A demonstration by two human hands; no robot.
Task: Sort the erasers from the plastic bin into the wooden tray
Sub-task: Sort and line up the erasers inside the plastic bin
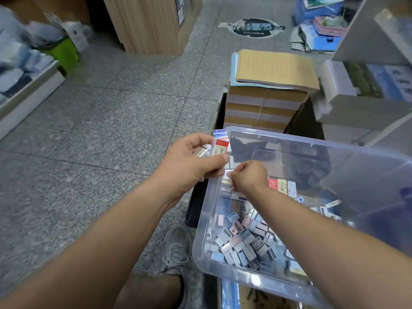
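Though labels (222, 145) blur unreadably, left hand (189, 162) gripping erasers (203, 151), right hand (250, 177) pinching small eraser (227, 174) over plastic bin (334, 150).

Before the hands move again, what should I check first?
1. Left hand grips the held erasers: ok.
2. Right hand pinches one small eraser: ok.
3. Loose erasers lie in the plastic bin, ready to pick: ok.
4. Wooden tray in sight for dropping them: not ok, it is out of view.
5. Room in the left hand for one more: cannot tell.
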